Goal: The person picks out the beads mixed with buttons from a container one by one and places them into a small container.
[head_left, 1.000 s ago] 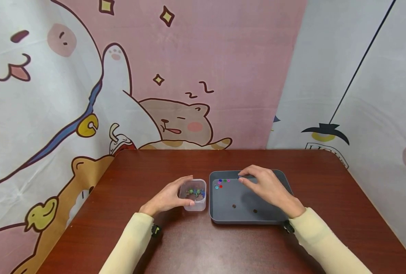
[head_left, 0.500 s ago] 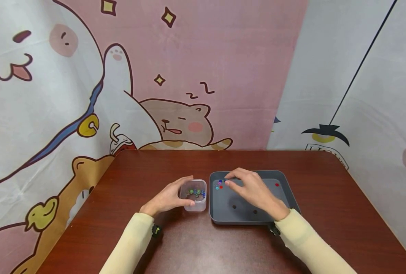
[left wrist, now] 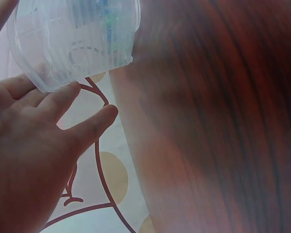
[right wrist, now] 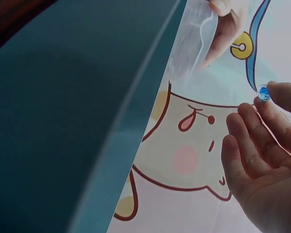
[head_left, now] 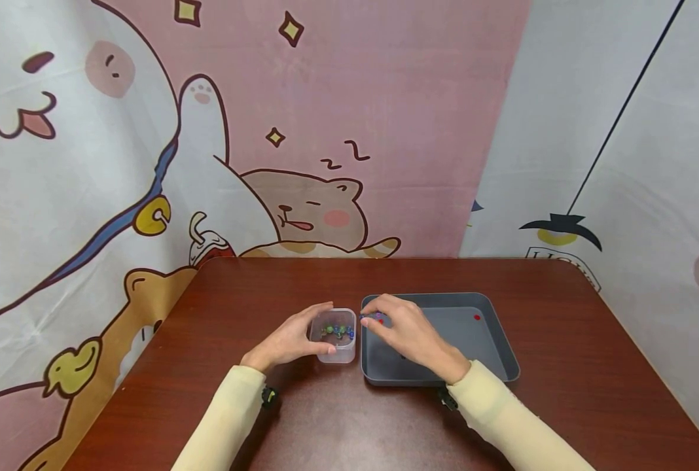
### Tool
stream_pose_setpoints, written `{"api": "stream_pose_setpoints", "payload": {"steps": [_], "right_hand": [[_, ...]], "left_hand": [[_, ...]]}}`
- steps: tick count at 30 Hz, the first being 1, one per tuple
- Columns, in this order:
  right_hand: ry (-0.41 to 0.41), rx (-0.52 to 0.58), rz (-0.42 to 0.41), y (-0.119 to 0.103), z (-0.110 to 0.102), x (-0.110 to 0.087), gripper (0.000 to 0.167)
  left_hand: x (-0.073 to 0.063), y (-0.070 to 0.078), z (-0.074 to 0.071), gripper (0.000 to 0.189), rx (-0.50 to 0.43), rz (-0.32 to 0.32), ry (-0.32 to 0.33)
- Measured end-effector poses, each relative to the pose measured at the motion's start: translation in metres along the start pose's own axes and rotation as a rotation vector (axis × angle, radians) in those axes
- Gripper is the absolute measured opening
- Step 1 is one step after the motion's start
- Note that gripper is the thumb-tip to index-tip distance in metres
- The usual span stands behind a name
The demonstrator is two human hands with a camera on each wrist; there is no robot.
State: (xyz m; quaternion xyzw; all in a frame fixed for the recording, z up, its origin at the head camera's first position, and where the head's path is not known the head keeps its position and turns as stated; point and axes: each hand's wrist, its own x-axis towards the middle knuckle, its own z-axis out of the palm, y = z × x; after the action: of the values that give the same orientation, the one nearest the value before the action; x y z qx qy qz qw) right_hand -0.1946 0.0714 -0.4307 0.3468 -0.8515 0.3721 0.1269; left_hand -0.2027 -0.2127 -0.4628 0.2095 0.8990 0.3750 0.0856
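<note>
My left hand [head_left: 290,337] holds a small clear plastic box [head_left: 336,355] by its sides, thumb at the near side and fingers at the far side. Inside the box lie several green and blue glass marbles [head_left: 339,331]. Between thumb and forefinger, my right hand [head_left: 414,335] pinches a clear marble with blue inside [right wrist: 264,92]. That hand hangs over the left end of a grey tray [head_left: 464,343], close to the box's right side. The right wrist view shows the other fingers loosely bent.
A small red piece [head_left: 477,317] lies in the tray's far right part. More small coloured pieces [head_left: 380,321] at its left end are partly hidden by my right hand. Tray and box stand side by side on a brown wooden table [head_left: 285,281], with a printed cloth [head_left: 420,131] behind.
My right hand has moved left across the tray with the marble, to near the box. This uncovers the red piece at the tray's far right. The left hand and box stay put.
</note>
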Motion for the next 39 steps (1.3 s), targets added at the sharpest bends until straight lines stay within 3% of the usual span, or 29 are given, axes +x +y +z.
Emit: {"api": "stream_pose_setpoints", "payload": {"steps": [7, 24, 31, 39], "right_hand": [[-0.022, 0.019, -0.011, -0.006, 0.011, 0.004, 0.014], [-0.091, -0.145, -0.034, -0.002, 0.031, 0.012, 0.014], [-0.101, -0.158, -0.054, 0.002, 0.030, 0.011, 0.021], [-0.088, -0.157, 0.002, 0.002, 0.016, 0.001, 0.030]], "left_hand": [[0.000, 0.001, -0.001, 0.095, -0.002, 0.011, -0.011], [0.001, 0.003, 0.000, 0.094, 0.008, 0.026, -0.011], [0.002, 0.002, 0.000, 0.094, 0.012, 0.037, -0.011], [0.001, 0.002, -0.004, 0.095, 0.040, 0.028, -0.021]]}}
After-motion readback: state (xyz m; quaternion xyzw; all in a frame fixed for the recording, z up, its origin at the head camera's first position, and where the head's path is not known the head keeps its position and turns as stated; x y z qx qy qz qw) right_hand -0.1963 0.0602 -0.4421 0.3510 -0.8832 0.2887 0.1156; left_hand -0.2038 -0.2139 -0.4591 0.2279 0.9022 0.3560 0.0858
